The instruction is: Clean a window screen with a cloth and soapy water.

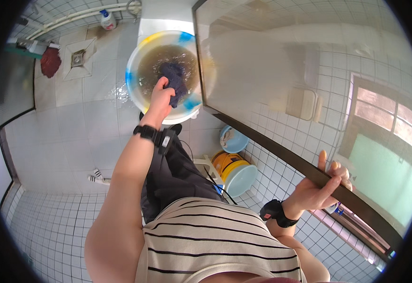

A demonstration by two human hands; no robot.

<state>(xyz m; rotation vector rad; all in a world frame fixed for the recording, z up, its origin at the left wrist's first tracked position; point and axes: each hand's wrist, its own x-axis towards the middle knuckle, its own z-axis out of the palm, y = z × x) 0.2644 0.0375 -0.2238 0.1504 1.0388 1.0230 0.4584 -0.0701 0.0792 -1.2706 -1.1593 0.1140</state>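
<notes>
My left hand (160,97) is closed on a dark blue cloth (174,81), which hangs bunched up over the round white basin (133,94) with blue and yellow patches. Murky brownish water (155,61) fills the basin, and the cloth's far end seems to touch it. Off to the right, my right hand (315,192) grips the dark frame rail (281,153) along the edge of a large glassy panel (253,61). Its fingers curl over the rail, some partly hidden by it.
White tiles (64,141) cover the floor. Beside my legs stand a small blue basin (236,140), a yellow-orange bucket (228,162) and a pale blue tub (241,180). A floor drain (77,58), a dark red cloth (50,62) and a white bottle (108,21) lie toward the far left.
</notes>
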